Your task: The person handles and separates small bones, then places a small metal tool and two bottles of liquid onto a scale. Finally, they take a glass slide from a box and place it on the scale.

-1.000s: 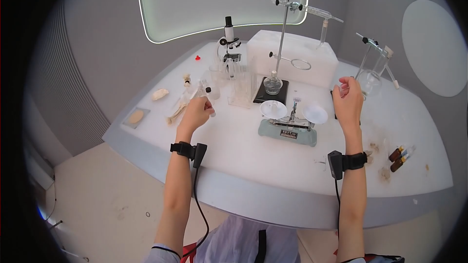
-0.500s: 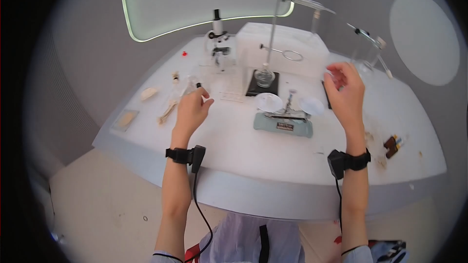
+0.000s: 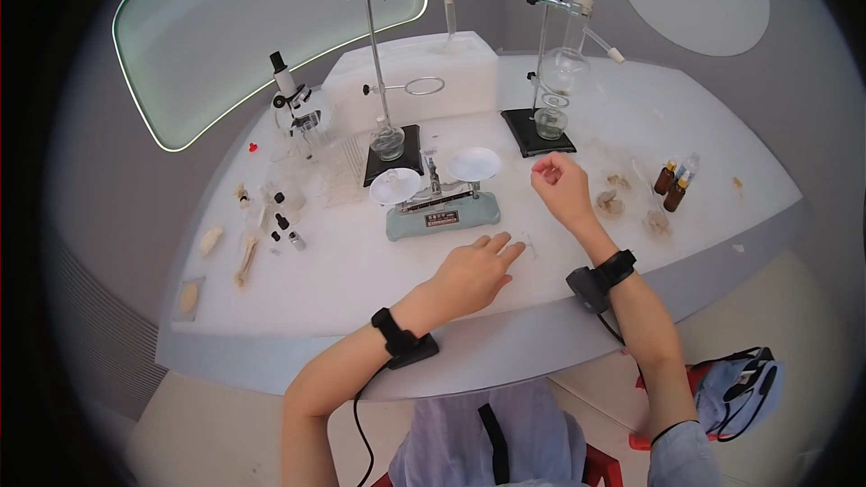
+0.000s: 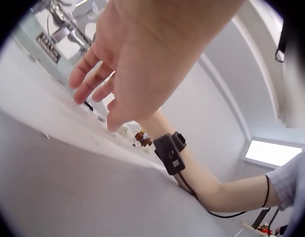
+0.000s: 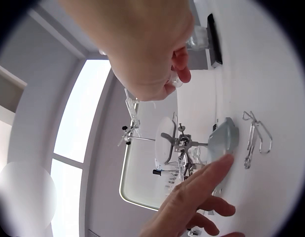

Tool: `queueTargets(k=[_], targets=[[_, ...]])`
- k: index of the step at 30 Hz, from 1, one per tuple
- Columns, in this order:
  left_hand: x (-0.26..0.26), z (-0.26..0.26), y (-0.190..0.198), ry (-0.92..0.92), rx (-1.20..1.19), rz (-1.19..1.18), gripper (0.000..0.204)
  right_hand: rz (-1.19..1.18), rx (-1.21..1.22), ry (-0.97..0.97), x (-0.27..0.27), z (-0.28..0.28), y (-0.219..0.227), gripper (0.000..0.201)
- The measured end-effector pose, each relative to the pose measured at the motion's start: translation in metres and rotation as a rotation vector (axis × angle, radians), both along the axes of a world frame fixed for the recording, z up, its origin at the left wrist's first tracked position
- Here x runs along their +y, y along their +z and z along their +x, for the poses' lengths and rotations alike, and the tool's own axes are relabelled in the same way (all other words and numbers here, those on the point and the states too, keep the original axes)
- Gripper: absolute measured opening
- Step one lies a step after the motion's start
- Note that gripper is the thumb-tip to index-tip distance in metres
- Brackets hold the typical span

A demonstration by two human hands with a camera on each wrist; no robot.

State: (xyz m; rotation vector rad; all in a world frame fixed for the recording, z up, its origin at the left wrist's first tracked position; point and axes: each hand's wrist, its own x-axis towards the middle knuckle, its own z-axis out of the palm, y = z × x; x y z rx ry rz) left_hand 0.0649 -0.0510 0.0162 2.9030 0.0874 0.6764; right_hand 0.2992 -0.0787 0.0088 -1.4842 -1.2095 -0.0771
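My left hand is over the front of the table with its fingers spread and nothing in them. Its fingertips point at a bent metal wire clip lying flat on the white top. Just beyond is the pale green balance scale with two white pans. The right hand, raised in front of the right stand's black base, has curled fingers. In the right wrist view it pinches a small clear glassy piece, mostly hidden by the fingers. A glass spirit lamp stands on that base.
A second stand with ring and lamp rises behind the scale. At left are a microscope, small dropper bottles and a bone. Brown bottles lie at right, near the stones.
The left hand has swung from the small bottles at left across to the wire clip before the scale. The right hand has curled its fingers, and the head view has turned right.
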Motion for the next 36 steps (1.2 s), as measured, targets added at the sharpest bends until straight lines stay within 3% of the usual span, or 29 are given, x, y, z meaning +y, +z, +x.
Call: queueTargets(k=[2, 4, 7, 9, 13, 15, 21, 25, 27, 29, 31, 33, 36], targets=[[0.008, 0.019, -0.010, -0.007, -0.022, 0.091, 0.021, -0.069, -0.035, 0.016, -0.002, 0.003, -0.014, 0.013], [0.018, 0.036, -0.015, 0.001, 0.132, 0.101, 0.020, -0.098, -0.009, 0.030, -0.005, 0.006, -0.021, 0.013], [0.022, 0.038, -0.015, 0.029, 0.128, 0.012, 0.020, -0.145, 0.049, 0.058, -0.003, 0.014, -0.020, 0.013], [0.024, 0.032, -0.007, 0.064, 0.137, -0.091, 0.018, -0.259, 0.310, 0.218, -0.004, 0.014, -0.016, 0.014], [0.026, 0.010, 0.017, 0.106, 0.055, -0.360, 0.016, -0.225, 0.472, 0.382, -0.001, 0.014, -0.019, 0.016], [0.027, -0.007, 0.028, 0.117, 0.060, -0.379, 0.013, -0.311, 0.499, 0.543, -0.005, 0.009, -0.013, 0.020], [0.039, -0.046, 0.020, 0.204, 0.162, -0.393, 0.014, -0.406, 0.087, 0.701, -0.011, -0.031, -0.015, 0.022], [0.045, -0.050, 0.010, 0.197, 0.111, -0.497, 0.017, -0.500, 0.115, 0.683, -0.019, -0.068, -0.007, 0.023], [0.041, -0.045, 0.001, 0.219, 0.113, -0.522, 0.022, -0.372, 0.210, 0.637, -0.016, -0.074, -0.018, 0.025], [0.033, -0.034, -0.006, 0.044, -0.205, -0.128, 0.031, -0.400, 0.282, 0.661, -0.014, -0.077, -0.021, 0.029], [0.033, -0.033, -0.011, 0.063, -0.149, -0.207, 0.037, -0.423, 0.355, 0.684, -0.009, -0.079, -0.027, 0.034], [0.035, -0.031, -0.017, 0.111, -0.182, -0.257, 0.034, -0.378, 0.510, 0.829, -0.008, -0.080, -0.035, 0.037], [0.038, -0.034, -0.023, 0.108, -0.203, -0.338, 0.029, -0.302, 0.553, 0.883, -0.009, -0.082, -0.035, 0.032]])
